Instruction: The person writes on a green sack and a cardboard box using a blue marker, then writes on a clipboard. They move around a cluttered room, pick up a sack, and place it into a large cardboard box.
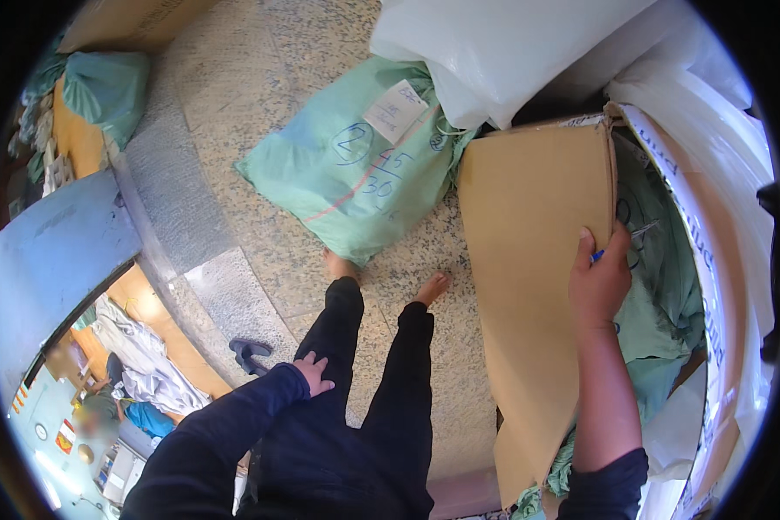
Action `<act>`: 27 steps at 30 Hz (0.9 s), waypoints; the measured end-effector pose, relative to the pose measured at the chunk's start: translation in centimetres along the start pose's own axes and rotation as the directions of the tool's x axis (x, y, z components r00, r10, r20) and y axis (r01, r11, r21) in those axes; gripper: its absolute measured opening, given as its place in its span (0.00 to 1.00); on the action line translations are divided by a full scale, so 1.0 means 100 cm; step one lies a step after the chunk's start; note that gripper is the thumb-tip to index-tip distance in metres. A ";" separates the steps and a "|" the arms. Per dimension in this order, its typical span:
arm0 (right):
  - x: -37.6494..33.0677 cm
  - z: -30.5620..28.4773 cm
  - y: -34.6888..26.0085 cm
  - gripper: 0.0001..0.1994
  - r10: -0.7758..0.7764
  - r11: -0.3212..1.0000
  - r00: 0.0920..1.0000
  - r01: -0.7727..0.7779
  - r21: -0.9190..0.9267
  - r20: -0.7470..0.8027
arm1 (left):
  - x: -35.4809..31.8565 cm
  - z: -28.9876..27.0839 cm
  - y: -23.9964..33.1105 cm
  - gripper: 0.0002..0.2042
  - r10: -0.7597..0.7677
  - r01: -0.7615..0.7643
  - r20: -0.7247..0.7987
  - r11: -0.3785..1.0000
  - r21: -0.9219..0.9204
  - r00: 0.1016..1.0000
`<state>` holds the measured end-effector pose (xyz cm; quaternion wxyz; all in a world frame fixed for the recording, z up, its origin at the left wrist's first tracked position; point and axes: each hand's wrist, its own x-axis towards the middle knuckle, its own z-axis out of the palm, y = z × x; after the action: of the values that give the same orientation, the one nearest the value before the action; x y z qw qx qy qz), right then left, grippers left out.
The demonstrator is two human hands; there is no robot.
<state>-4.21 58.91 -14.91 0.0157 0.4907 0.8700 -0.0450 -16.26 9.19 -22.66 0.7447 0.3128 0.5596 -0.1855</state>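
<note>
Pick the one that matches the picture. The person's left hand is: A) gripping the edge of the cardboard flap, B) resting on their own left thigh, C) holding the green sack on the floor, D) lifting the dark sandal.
B: the left hand lies flat on the left thigh of the dark trousers, holding nothing, while the right hand is the one at the edge of the cardboard flap.

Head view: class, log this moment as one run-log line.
left hand: resting on thigh | right hand: gripping cardboard flap edge, blue pen | box holds green cloth
</note>
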 end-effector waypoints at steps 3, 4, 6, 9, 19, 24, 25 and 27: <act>-0.001 0.000 -0.004 0.22 -0.014 1.000 1.000 0.014 -0.005 -0.015 | -0.048 0.014 -0.016 0.35 0.069 -0.163 -0.310 0.943 -0.291 0.948; 0.000 0.000 -0.006 0.22 -0.026 1.000 0.999 0.025 -0.011 -0.042 | -0.064 0.029 -0.021 0.34 -0.013 -0.198 -0.496 0.908 -0.369 0.868; 0.003 0.000 -0.008 0.23 0.057 0.998 0.995 -0.056 -0.023 0.077 | -0.085 0.062 -0.033 0.32 -0.336 0.007 -0.572 0.866 -0.499 0.748; 0.004 -0.006 -0.011 0.24 0.063 0.998 0.994 -0.061 -0.022 0.093 | -0.104 0.114 -0.049 0.32 -0.386 -0.144 -0.379 0.516 -0.845 0.841; -0.261 -0.033 -0.007 0.11 -0.292 0.826 0.809 -0.056 0.561 0.511 | -0.178 0.223 0.027 0.08 -0.343 -0.283 -0.754 0.777 -0.563 0.560; -0.280 0.005 0.075 0.15 -0.150 0.861 0.654 -0.283 0.423 0.742 | -0.113 0.224 0.038 0.10 -0.513 -0.171 -0.785 0.788 -0.591 0.348; -0.269 0.006 0.088 0.16 -0.196 0.687 0.587 -0.489 0.538 0.785 | -0.104 0.224 0.034 0.10 -0.567 -0.136 -0.740 0.753 -0.644 0.362; -0.237 -0.005 0.108 0.18 -0.318 0.731 0.656 -0.289 0.618 0.684 | -0.096 0.225 0.026 0.09 -0.616 -0.153 -0.705 0.705 -0.692 0.352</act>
<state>17.29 44.33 -13.43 0.1934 0.3882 0.7059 -0.5600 -1.40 -4.71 -8.85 0.3280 -0.0142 0.9377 0.1138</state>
